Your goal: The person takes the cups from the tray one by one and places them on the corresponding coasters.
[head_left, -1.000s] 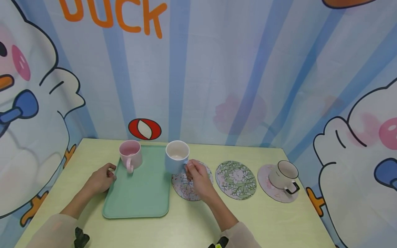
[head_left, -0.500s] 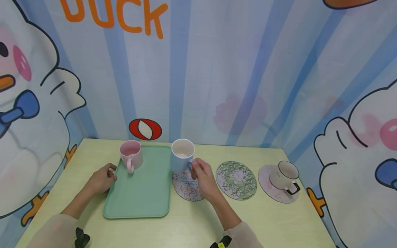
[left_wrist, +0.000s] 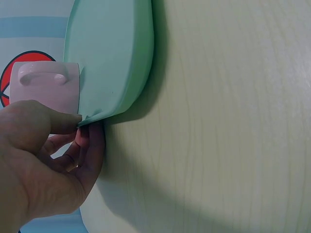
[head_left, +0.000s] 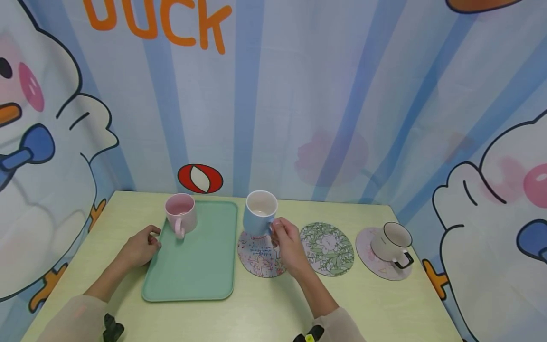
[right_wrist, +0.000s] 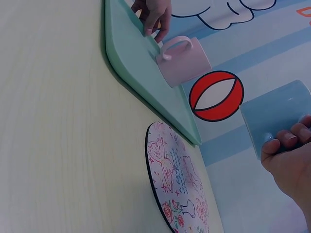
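My right hand (head_left: 290, 244) grips the handle of a light blue mug (head_left: 257, 221), white inside. In the right wrist view the blue mug (right_wrist: 279, 114) hangs in the air, off the table and clear of the round coaster (right_wrist: 177, 182) with pink and red drawings. My left hand (head_left: 140, 246) pinches the left rim of a mint green tray (head_left: 192, 270); in the left wrist view the thumb (left_wrist: 65, 122) lies on top of the rim and the fingers below. A pink mug (head_left: 181, 216) stands upright at the tray's far left corner, its handle toward me.
Right of the drawn coaster lies a green floral coaster (head_left: 326, 249). Farther right, a cream mug (head_left: 386, 242) with a black handle stands on a pink coaster (head_left: 365, 259). A printed curtain (head_left: 278, 95) rises behind the pale wooden table (head_left: 222, 323).
The blue mug in my right hand has moved right, from over the tray's right edge to above the drawn coaster's far part. My left hand has stayed on the rim.
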The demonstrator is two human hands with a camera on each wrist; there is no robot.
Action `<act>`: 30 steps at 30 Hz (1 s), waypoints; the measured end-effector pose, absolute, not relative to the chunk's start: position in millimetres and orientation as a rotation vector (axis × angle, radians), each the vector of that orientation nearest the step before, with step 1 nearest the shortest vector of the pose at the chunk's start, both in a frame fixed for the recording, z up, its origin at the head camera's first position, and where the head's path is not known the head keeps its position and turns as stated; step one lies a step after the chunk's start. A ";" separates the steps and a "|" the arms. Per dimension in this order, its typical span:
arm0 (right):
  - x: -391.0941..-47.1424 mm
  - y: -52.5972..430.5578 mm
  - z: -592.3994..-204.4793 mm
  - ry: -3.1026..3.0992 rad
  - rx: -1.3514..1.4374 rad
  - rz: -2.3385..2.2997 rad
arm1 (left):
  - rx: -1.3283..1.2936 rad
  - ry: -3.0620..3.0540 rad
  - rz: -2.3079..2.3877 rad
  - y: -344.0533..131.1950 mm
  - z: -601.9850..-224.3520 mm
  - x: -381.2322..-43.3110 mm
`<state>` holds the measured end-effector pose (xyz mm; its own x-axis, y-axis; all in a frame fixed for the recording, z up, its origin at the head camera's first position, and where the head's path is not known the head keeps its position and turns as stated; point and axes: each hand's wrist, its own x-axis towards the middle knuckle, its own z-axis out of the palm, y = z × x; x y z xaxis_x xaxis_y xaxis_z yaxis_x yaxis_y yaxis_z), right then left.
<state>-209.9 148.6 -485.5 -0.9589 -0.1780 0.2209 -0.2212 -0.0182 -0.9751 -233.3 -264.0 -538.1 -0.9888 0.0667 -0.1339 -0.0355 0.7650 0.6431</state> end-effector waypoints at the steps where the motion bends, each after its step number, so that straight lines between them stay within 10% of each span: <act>1: -209.9 149.4 -485.1 -2.176 0.436 2.177 | 0.026 2.811 1.029 -263.9 -538.0 -233.2; 30: -215.2 174.6 -487.7 -2.100 0.272 2.198 | 0.017 2.810 1.025 -263.1 -534.5 -231.8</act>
<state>-215.2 174.6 -487.7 -0.9801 -0.0581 0.1897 -0.1868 -0.0510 -0.9811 -231.8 -263.1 -534.5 -0.9887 0.0616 -0.1368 -0.0409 0.7664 0.6410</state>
